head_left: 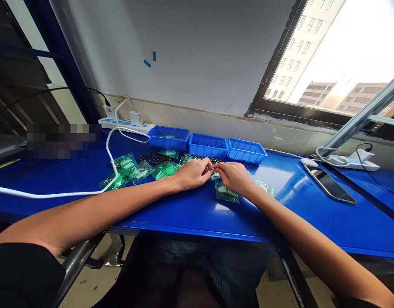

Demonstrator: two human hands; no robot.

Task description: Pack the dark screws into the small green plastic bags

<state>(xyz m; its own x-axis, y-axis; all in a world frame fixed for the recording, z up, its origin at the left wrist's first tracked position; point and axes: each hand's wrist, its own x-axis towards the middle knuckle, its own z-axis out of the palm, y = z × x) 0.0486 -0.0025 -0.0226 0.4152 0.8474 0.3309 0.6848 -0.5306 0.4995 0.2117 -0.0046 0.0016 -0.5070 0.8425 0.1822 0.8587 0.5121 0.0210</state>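
Above the blue table, my left hand (194, 173) and my right hand (236, 176) meet fingertip to fingertip. Both are closed in a pinch around something small and shiny that is too small to name. Under my right hand lies a green-tinted clear plastic bag (227, 193) with pale pieces inside. Left of my left hand several similar bags (165, 170) are spread out. Behind them sits a pile of small dark, screw-like parts (155, 158). Another bag (266, 187) shows just right of my right wrist.
Three blue plastic bins stand along the wall: a left bin (169, 144) with a bag inside, a middle bin (208, 151) and a right bin (247, 156). A white cable (109, 147) loops from a power strip (123, 125) across the left side. A phone (330, 185) lies at right.
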